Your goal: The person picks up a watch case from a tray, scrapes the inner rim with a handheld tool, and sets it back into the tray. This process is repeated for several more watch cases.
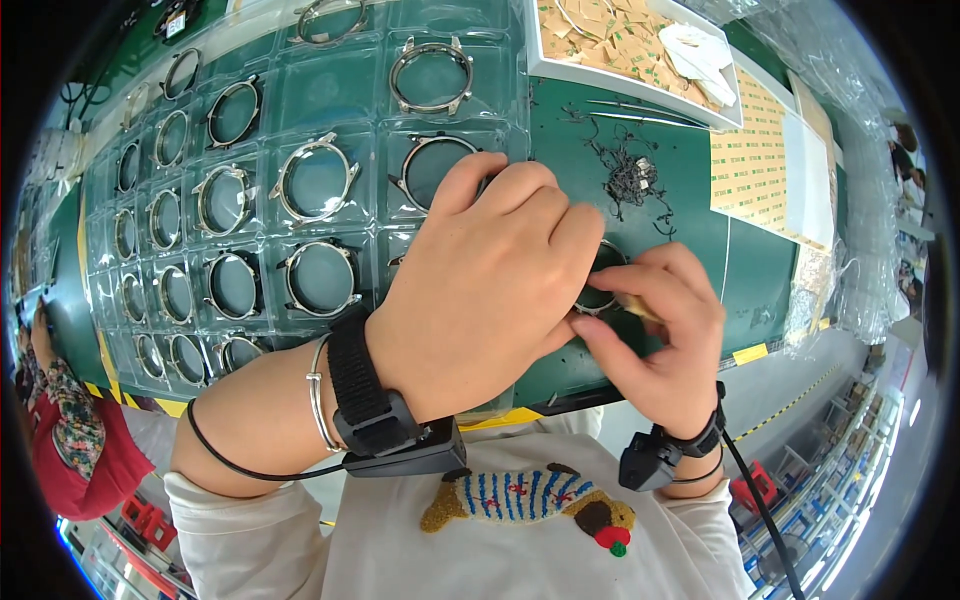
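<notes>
My left hand (490, 280) is closed, its fingers curled over a round watch case (597, 308) at the front of the green bench. Only a part of this metal ring shows between my hands. On its right side my right hand (660, 330) grips the rim, index finger and thumb drawn close together. Tucked under the right fingers is a small yellowish piece (638, 307), too hidden to name. To the left, a clear plastic tray (330, 90) bears rows of similar watch cases (317, 180). One of them, a dark case (412, 165), is partly covered by my left hand.
A white box (632, 82) of tan adhesive pieces stands at the back right, with tweezers (655, 118) before it. Nearby lie a heap of black bits (628, 178) and yellow adhesive sheets (752, 165). Another person's arm (75, 420) shows at far left.
</notes>
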{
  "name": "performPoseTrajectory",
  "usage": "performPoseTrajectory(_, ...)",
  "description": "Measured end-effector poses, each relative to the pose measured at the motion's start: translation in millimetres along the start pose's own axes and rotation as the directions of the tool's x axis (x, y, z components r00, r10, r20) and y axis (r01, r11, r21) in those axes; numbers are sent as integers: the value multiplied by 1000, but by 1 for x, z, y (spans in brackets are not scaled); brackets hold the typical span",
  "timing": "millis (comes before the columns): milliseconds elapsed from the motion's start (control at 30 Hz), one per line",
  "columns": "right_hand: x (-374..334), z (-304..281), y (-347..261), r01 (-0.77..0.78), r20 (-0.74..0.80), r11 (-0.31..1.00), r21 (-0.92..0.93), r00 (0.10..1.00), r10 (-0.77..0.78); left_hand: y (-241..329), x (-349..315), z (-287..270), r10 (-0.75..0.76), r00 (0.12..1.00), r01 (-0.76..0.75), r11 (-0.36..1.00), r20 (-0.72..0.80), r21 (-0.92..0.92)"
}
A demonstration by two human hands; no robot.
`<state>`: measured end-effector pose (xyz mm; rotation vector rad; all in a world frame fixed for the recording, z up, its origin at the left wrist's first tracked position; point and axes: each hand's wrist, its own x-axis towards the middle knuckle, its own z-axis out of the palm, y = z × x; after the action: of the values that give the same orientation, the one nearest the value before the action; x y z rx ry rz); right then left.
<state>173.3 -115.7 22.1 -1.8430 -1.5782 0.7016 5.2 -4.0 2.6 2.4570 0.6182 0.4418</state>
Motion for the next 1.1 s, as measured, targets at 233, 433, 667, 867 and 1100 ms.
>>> performPoseTrajectory(233,-1,8,2,34,19,996,-82,999,-32,-6,-4,-4,57,998,-57,997,2,-57)
performPoseTrajectory(433,-5,4,4,62,53,997,-53,997,-59,-12,-6,-1,131,991,-131,991,-4,-21)
performPoseTrajectory(667,-7,-2,0,44,42,999,-16,998,-43,-9,-4,1,80,997,-80,996,-3,-49)
performPoseTrajectory(867,-13,-12,-5,85,-52,996,37,995,-83,-8,-4,0,69,998,-68,997,10,-44)
performPoseTrajectory(1100,-20,-23,-15,55,-188,967,249,982,-7,-8,-4,-1,69,998,-68,997,11,-34)
